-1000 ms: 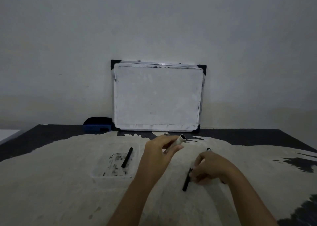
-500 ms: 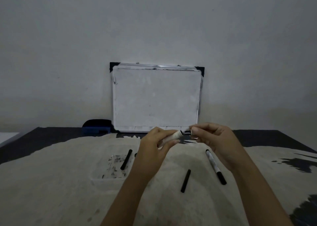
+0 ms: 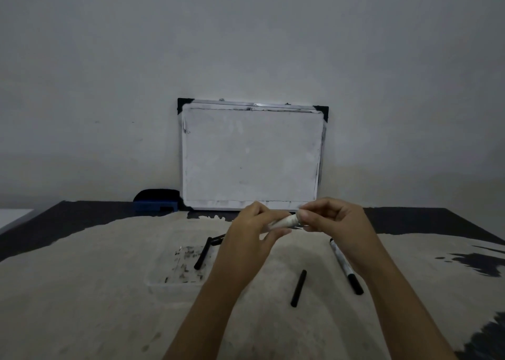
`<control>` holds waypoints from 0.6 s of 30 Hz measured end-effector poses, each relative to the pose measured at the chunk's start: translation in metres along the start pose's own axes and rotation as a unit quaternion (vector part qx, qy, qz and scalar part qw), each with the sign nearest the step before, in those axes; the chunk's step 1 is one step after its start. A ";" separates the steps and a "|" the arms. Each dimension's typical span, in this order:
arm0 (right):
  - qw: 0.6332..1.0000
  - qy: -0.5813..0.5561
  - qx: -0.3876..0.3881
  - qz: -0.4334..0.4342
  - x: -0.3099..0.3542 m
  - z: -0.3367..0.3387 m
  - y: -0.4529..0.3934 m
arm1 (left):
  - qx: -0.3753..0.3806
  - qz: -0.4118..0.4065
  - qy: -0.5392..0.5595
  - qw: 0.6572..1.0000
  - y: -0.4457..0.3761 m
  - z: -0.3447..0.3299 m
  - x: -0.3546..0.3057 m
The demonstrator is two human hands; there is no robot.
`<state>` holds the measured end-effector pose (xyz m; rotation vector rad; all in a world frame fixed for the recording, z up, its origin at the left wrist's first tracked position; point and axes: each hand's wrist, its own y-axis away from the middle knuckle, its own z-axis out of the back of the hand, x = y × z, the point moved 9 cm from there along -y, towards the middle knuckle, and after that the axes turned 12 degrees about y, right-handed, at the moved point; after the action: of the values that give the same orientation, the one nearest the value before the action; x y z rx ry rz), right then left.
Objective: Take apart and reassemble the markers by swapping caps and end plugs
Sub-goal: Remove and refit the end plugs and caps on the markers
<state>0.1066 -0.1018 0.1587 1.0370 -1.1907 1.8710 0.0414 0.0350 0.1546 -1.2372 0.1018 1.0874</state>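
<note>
My left hand [image 3: 252, 230] grips a white marker barrel [image 3: 284, 221], held up above the cloth. The fingertips of my right hand [image 3: 332, 221] pinch the barrel's right end, and whatever small part they hold there is hidden. A second marker [image 3: 345, 265], white with a black cap, lies on the cloth under my right wrist. A loose black stick-shaped part [image 3: 298, 288] lies between my forearms. Another black part [image 3: 202, 253] rests in a shallow clear tray [image 3: 164, 280], and one more black piece [image 3: 218, 238] lies behind it.
A small whiteboard [image 3: 251, 156] leans on the wall at the back of the table. A blue eraser [image 3: 155, 199] sits to its left. A beige cloth [image 3: 82, 291] covers most of the dark table [image 3: 68, 215].
My right hand left the black part on the cloth, rose to the barrel's end and now closes tighter over it. My left hand held the barrel roughly in place.
</note>
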 end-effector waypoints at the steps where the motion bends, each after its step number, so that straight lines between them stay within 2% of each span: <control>1: 1.000 -0.007 -0.002 0.002 0.000 -0.001 0.000 | -0.003 -0.001 -0.002 1.000 0.000 0.000 0.000; 18: 0.999 0.002 -0.032 0.027 -0.001 -0.006 0.001 | -0.050 0.034 0.038 0.997 0.000 0.003 0.004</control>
<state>0.1043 -0.0965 0.1557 0.9757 -1.2802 1.8635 0.0420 0.0399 0.1528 -1.3734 0.1507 1.1161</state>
